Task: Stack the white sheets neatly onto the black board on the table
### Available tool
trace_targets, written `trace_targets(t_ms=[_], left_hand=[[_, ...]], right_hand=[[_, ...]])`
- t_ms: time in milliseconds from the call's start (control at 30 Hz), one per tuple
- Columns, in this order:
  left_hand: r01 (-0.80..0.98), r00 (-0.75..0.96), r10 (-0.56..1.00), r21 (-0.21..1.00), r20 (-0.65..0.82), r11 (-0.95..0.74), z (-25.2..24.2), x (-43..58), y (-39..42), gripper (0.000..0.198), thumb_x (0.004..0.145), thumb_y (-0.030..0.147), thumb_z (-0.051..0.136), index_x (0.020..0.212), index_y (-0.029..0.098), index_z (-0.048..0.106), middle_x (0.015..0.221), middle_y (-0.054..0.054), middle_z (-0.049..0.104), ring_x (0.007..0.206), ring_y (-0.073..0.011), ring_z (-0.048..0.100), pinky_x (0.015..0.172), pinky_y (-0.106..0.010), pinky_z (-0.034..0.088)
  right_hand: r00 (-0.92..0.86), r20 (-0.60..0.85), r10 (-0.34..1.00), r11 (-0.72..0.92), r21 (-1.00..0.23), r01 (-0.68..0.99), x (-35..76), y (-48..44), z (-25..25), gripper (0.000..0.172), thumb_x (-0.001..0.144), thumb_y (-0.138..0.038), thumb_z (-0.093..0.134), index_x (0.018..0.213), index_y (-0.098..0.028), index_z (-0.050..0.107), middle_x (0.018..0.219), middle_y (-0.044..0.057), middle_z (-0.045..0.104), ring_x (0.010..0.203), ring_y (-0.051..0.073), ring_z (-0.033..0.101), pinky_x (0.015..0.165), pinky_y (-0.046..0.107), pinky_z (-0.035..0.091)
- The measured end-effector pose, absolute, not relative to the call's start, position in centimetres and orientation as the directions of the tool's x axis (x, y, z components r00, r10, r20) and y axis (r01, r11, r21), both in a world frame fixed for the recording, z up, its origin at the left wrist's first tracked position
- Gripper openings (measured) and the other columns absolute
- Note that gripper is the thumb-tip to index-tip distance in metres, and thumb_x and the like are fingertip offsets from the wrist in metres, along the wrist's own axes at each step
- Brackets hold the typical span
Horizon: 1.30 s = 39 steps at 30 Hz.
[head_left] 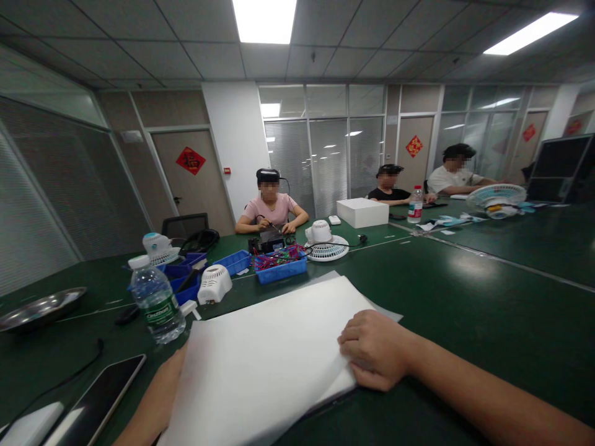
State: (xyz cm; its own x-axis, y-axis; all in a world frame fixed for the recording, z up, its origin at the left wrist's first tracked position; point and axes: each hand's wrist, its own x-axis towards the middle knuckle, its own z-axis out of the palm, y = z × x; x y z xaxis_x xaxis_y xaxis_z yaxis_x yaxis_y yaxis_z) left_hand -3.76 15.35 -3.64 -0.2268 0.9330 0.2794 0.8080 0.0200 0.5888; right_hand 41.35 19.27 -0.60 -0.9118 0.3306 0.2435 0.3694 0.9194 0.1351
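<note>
A large white sheet (269,353) lies on the green table (465,297) right in front of me. My right hand (372,348) rests on the sheet's right edge, its fingers curled and closed over the edge. My left hand (160,387) lies at the sheet's left edge, mostly hidden beneath it, so its fingers do not show. A water bottle (155,300) stands just beyond my left hand.
A phone (100,399) lies at the near left, beside a metal tray (39,308). Blue bins (281,263), white fan parts (214,284) and a small fan (325,243) sit mid-table. Three people sit at the far side, with a white box (362,212).
</note>
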Motion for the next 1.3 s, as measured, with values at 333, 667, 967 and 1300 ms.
trace_targets(t_ms=[333,667,967,1300], left_hand=[[0.517,-0.544,0.834,0.820,0.092,0.247,-1.8,-2.5,15.6,0.053,0.088,0.048,0.045,0.127,0.018,0.065,0.099,-0.006,0.081,0.109,-0.0322,0.070,0.095,-0.046,0.054],[0.838,-0.362,0.902,0.505,0.236,0.205,-2.9,-2.6,15.9,0.065,0.080,0.045,0.053,0.139,0.017,0.056,0.128,-0.012,0.070,0.112,-0.0332,0.069,0.096,-0.046,0.053],[0.887,-0.329,0.920,0.405,0.212,0.224,-2.6,-2.2,15.7,0.054,0.082,0.053,0.052,0.123,0.023,0.071,0.128,-0.007,0.070,0.111,-0.0331,0.069,0.095,-0.043,0.053],[0.881,-0.326,0.933,0.407,0.155,0.240,-2.6,-2.4,15.6,0.058,0.085,0.058,0.049,0.128,0.024,0.067,0.135,-0.007,0.066,0.104,-0.0329,0.072,0.092,-0.044,0.054]], right_hand=[[-0.908,0.249,0.337,0.924,0.098,0.370,41.1,18.9,-0.4,0.039,0.088,-0.054,0.050,0.087,-0.018,0.065,0.084,0.007,0.067,0.078,0.020,0.060,0.067,0.032,0.040],[-0.916,0.234,0.328,0.918,0.152,0.367,40.5,18.8,-0.7,0.054,0.091,-0.068,0.042,0.103,-0.020,0.064,0.094,0.007,0.064,0.083,0.022,0.056,0.067,0.034,0.038],[-0.913,0.249,0.323,0.931,0.090,0.354,39.9,18.3,-0.7,0.067,0.086,-0.074,0.046,0.127,-0.022,0.059,0.095,0.008,0.064,0.079,0.022,0.055,0.069,0.033,0.037],[-0.927,0.233,0.293,0.954,-0.006,0.300,39.3,17.6,-0.6,0.062,0.092,-0.062,0.044,0.143,-0.027,0.047,0.133,0.014,0.056,0.113,0.030,0.055,0.091,0.044,0.039]])
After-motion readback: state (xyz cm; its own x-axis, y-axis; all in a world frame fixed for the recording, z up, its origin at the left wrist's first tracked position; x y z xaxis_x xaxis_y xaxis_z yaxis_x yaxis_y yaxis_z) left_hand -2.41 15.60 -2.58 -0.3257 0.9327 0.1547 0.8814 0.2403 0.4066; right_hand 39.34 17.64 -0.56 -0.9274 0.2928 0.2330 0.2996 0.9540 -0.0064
